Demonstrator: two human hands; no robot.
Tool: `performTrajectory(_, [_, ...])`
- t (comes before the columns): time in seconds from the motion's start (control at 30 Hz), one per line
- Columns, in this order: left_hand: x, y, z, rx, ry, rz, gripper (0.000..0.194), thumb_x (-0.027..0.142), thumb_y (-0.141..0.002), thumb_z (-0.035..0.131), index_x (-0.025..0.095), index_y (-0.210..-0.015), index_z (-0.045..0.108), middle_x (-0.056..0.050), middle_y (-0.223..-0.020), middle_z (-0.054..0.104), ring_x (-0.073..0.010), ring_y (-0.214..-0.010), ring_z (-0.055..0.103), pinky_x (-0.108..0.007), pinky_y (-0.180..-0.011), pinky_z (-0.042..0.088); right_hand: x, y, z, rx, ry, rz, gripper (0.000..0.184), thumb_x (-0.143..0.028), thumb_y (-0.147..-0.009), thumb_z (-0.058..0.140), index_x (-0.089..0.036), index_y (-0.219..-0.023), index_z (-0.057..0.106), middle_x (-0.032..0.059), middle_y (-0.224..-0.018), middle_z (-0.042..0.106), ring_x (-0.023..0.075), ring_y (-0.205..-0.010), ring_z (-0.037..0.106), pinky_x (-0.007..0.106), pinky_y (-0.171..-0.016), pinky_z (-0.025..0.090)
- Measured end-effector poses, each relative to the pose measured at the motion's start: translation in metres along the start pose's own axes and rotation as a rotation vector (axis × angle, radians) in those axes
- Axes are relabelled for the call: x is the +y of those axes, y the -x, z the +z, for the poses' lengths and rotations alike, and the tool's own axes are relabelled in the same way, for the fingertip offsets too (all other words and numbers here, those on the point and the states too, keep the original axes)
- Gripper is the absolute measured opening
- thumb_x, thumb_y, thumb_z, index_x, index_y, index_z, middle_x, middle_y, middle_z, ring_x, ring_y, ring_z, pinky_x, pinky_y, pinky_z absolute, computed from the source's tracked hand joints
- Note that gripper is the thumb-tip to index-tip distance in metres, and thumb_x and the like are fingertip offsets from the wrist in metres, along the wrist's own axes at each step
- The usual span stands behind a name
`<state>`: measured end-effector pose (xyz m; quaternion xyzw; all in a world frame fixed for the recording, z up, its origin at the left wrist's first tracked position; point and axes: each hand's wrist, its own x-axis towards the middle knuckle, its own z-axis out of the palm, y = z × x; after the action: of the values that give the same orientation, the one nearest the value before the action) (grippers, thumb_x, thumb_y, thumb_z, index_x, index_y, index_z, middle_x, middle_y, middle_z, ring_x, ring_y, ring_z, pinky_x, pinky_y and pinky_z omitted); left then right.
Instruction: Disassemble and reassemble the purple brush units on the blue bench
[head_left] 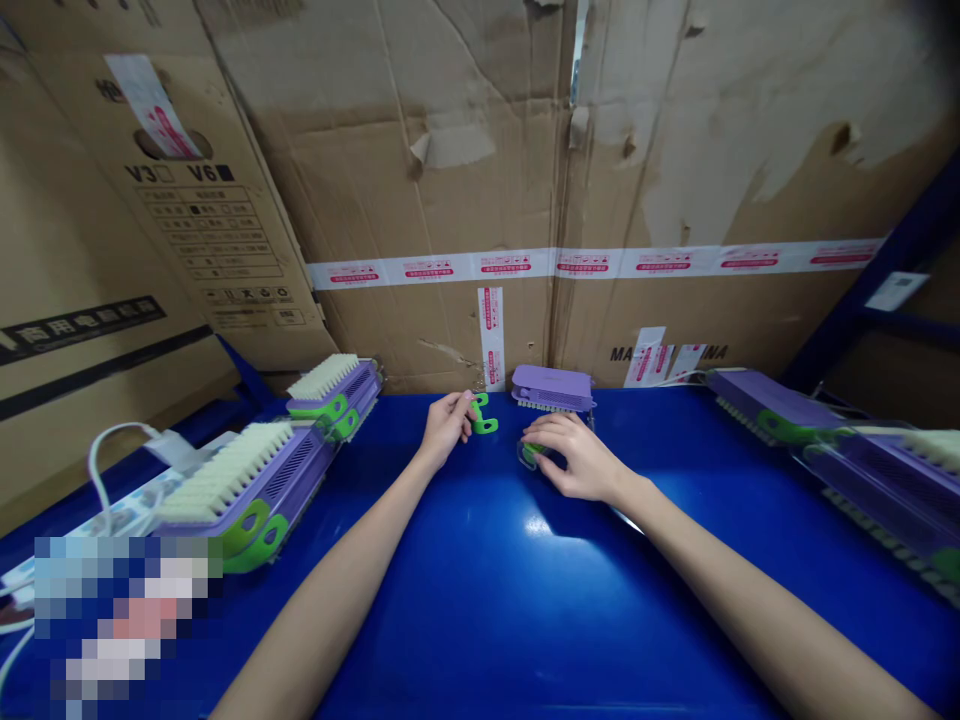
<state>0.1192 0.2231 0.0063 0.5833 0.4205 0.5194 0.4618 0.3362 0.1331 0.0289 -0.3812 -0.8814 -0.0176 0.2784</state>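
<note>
My left hand (448,430) is closed in a pinch on a small bright green plastic piece (486,425) with a looped end, held just above the blue surface. To its right, my right hand (574,455) curls over a clear-edged part (527,456) with some green on it. Most of that part is hidden under the fingers. Just behind the right hand lies a purple brush-like device (553,386), its pale bristles facing down.
Purple devices with cream bristles (229,475) and green ends are stacked on the left. More purple devices (780,405) lie along the right. A power strip (112,515) with white cables sits at the far left. Cardboard (420,200) walls the back of the blue tabletop (480,600).
</note>
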Motion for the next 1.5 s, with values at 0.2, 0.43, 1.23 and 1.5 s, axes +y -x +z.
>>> performTrajectory(0.2, [0.0,0.001,-0.001,0.014,-0.017,0.003,0.057,0.065,-0.069,0.06,0.011,-0.088,0.061,0.001,-0.06,0.055,-0.0064,-0.038,0.046,-0.018,-0.031,0.034,0.0,0.0,0.004,0.091,0.25,0.183,0.035,-0.045,-0.086,0.053,-0.018,-0.106,0.065,0.0111,-0.11,0.064,0.0256,-0.102,0.054,0.039,-0.085,0.039])
performTrajectory(0.43, [-0.004,-0.002,-0.004,0.033,-0.039,0.013,0.056,0.065,-0.071,0.059,0.012,-0.086,0.061,0.0,-0.06,0.055,-0.007,-0.038,0.047,-0.018,-0.031,0.034,-0.01,0.001,0.01,-0.009,0.369,0.264,0.034,-0.047,-0.089,0.047,-0.019,-0.09,0.067,0.0106,-0.1,0.066,0.0254,-0.095,0.056,0.037,-0.079,0.038])
performTrajectory(1.23, [-0.005,-0.002,-0.002,0.075,-0.039,-0.002,0.059,0.068,-0.066,0.061,0.011,-0.084,0.061,0.001,-0.058,0.055,-0.0067,-0.037,0.047,-0.017,-0.031,0.034,-0.062,0.073,-0.028,-0.031,0.199,0.136,0.011,-0.028,-0.087,0.054,-0.02,-0.087,0.063,0.0056,-0.113,0.064,0.0272,-0.113,0.051,0.047,-0.09,0.039])
performTrajectory(1.5, [-0.005,-0.001,-0.002,0.058,-0.049,0.0,0.059,0.068,-0.067,0.06,0.011,-0.084,0.06,0.001,-0.058,0.054,-0.0067,-0.037,0.046,-0.018,-0.031,0.033,-0.027,0.103,-0.037,0.075,0.389,0.204,0.019,-0.036,-0.087,0.055,-0.02,-0.092,0.064,0.0082,-0.107,0.066,0.0258,-0.101,0.057,0.04,-0.082,0.046])
